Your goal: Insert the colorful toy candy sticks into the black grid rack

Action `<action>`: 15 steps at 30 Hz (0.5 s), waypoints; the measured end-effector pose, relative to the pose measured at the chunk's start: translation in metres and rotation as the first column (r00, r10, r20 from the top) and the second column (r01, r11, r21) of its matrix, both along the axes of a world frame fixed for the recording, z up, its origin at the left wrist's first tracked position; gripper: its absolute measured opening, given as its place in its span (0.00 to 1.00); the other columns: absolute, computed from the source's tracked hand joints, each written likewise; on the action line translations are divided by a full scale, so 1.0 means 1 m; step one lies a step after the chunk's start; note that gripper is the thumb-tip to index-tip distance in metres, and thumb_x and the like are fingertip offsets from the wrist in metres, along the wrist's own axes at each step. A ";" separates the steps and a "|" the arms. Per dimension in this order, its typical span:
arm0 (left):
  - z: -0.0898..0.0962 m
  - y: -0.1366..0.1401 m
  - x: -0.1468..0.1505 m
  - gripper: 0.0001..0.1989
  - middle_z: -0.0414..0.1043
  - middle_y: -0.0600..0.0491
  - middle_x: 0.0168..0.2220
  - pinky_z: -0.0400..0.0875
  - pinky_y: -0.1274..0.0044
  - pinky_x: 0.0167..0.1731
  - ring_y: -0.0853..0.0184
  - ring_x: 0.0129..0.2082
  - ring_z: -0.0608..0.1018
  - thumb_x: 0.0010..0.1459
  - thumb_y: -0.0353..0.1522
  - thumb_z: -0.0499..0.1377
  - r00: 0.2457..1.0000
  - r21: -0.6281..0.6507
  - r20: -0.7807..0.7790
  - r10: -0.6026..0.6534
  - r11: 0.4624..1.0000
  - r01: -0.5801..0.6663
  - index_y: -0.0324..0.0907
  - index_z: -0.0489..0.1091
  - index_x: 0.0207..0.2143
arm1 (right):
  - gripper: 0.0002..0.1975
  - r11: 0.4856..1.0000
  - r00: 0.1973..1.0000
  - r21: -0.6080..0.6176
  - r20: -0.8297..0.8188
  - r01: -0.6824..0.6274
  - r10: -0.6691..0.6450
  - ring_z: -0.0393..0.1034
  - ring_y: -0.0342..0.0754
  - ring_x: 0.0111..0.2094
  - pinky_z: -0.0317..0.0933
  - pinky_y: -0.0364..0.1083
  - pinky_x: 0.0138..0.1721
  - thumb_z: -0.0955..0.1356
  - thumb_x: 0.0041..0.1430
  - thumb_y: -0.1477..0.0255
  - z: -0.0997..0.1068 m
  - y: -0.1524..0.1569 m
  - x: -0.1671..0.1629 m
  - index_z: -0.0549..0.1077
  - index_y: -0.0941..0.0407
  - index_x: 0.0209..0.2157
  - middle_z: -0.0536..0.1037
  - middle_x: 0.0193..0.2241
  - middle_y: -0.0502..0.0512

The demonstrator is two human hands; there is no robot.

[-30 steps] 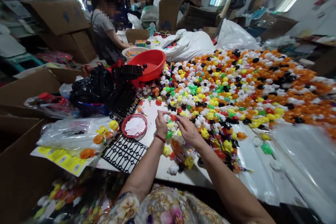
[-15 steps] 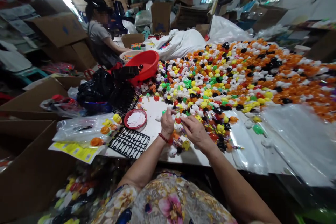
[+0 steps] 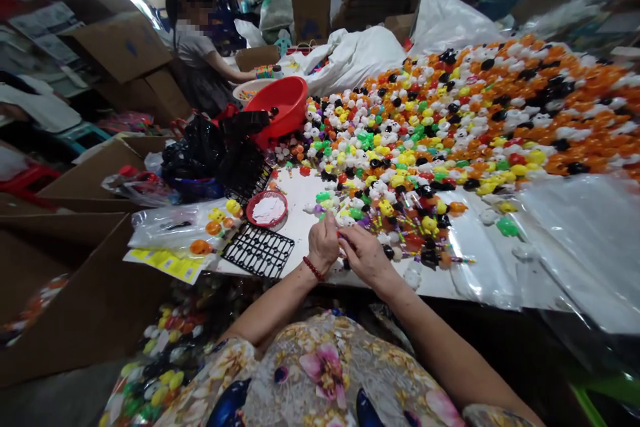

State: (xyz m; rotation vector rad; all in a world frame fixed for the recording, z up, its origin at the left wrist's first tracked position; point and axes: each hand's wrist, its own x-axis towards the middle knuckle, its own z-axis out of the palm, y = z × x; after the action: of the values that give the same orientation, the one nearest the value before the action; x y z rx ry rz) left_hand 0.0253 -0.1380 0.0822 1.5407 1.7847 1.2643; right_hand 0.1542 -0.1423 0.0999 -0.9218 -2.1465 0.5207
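Observation:
My left hand [image 3: 324, 240], with a red bead bracelet [image 3: 313, 268] at the wrist, is pinched closed near the table's front edge. Close beside it, my right hand [image 3: 367, 257] is closed as well, its fingertips meeting the left ones. Whatever small thing lies between them is mostly covered by the fingers. Around and beyond both hands lie small plastic figures, among them a yellow figure [image 3: 385, 207] and a white one [image 3: 346, 219]. Striped sticks with figure heads [image 3: 407, 230] lie to the right of my right hand.
A big heap of coloured figures [image 3: 450, 120] fills the back right. To the left are a red basket of paper slips [image 3: 287, 212], a black plastic grid [image 3: 259, 251] and a red basin [image 3: 280, 107]. Clear plastic bags [image 3: 580, 240] lie right. A co-worker [image 3: 197, 60] sits across.
Both hands have come nearer to me and closer together, still pinched. The head view has tilted down and turned slightly left.

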 end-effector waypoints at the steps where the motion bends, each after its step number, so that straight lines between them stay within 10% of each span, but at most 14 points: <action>1: -0.002 -0.002 0.000 0.19 0.65 0.53 0.21 0.61 0.74 0.28 0.65 0.23 0.69 0.69 0.36 0.42 1.000 -0.015 -0.021 0.001 1.000 -0.001 0.44 0.65 0.27 | 0.12 1.000 1.000 -0.001 -0.005 0.009 -0.009 0.72 0.50 0.35 0.69 0.48 0.38 0.61 0.65 0.74 -0.005 -0.001 -0.002 0.76 0.55 0.39 0.77 0.33 0.58; 6: 0.002 0.017 -0.018 0.21 0.73 0.49 0.29 0.68 0.74 0.36 0.64 0.32 0.75 0.69 0.33 0.39 0.970 -0.054 -0.231 -0.079 0.996 0.069 0.43 0.68 0.31 | 0.15 0.995 0.996 0.031 0.007 0.092 -0.092 0.72 0.51 0.35 0.69 0.49 0.39 0.60 0.66 0.71 -0.023 0.019 0.010 0.77 0.54 0.44 0.78 0.33 0.58; 11: 0.027 0.078 -0.079 0.16 0.74 0.42 0.49 0.67 0.73 0.50 0.62 0.52 0.74 0.64 0.27 0.47 0.777 -0.299 -0.624 0.080 0.895 -0.332 0.39 0.70 0.49 | 0.16 0.845 0.874 0.342 0.115 0.411 -0.472 0.68 0.60 0.47 0.63 0.59 0.48 0.61 0.65 0.70 -0.026 0.047 0.035 0.75 0.57 0.50 0.76 0.47 0.67; 15: 0.031 0.116 -0.118 0.19 0.74 0.33 0.50 0.68 0.67 0.49 0.52 0.54 0.75 0.59 0.25 0.51 0.731 -0.381 -0.672 0.119 0.791 -0.479 0.35 0.70 0.52 | 0.14 0.833 0.891 0.448 0.151 0.326 -0.429 0.67 0.58 0.47 0.63 0.57 0.48 0.61 0.65 0.72 -0.030 0.043 0.030 0.75 0.56 0.47 0.75 0.47 0.66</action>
State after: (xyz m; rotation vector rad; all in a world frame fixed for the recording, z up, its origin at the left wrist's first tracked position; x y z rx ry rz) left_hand -0.0927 -0.0217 0.1133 1.4271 2.6250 0.2573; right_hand 0.1845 -0.0990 0.0695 -1.1718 -2.0856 -0.2576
